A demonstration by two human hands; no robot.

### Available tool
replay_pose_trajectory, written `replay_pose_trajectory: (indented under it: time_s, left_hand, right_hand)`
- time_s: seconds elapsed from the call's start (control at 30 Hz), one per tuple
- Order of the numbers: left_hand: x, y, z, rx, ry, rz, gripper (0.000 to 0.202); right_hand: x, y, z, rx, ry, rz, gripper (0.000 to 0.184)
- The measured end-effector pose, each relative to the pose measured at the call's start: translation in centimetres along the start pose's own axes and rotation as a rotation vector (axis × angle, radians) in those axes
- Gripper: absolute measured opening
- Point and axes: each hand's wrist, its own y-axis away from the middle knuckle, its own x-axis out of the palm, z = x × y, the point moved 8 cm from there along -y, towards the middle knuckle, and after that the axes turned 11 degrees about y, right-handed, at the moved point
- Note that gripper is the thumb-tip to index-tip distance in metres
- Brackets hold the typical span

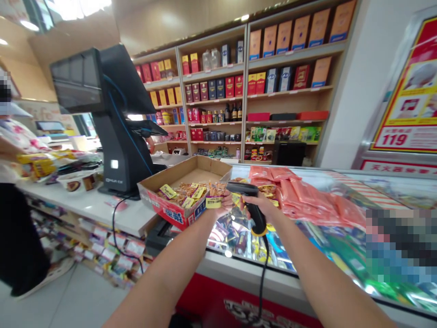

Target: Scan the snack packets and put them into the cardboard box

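Note:
My right hand (264, 206) grips a black corded barcode scanner (248, 200) by its handle, with the scanner head pointing left. My left hand (223, 203) pinches a small snack packet with a yellow label (213, 200) right in front of the scanner head. Both hands hover over the glass lid of a chest freezer (307, 237). Just left of them sits an open cardboard box (186, 182) holding several similar yellow-labelled snack packets.
A black checkout terminal (112, 118) stands on the white counter (102, 207) to the left. Another person (15, 182) stands at far left by goods on the counter. Orange-pink packets (307, 198) lie on the freezer lid. Shelves of boxed goods (239, 86) fill the back wall.

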Motion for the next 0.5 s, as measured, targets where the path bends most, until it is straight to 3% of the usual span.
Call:
replay_pose_trajectory:
  time_s: [0.33,0.5]
  left_hand:
    - [0.49,0.25,0.43,-0.027,-0.034,-0.062,0.029]
    - [0.50,0.17,0.59,-0.052,-0.041,-0.067,0.029]
  right_hand:
    - [0.26,-0.31,-0.39,-0.021,0.026,0.015,0.028]
    - [0.51,-0.23,-0.31,-0.020,0.075,0.039,0.032]
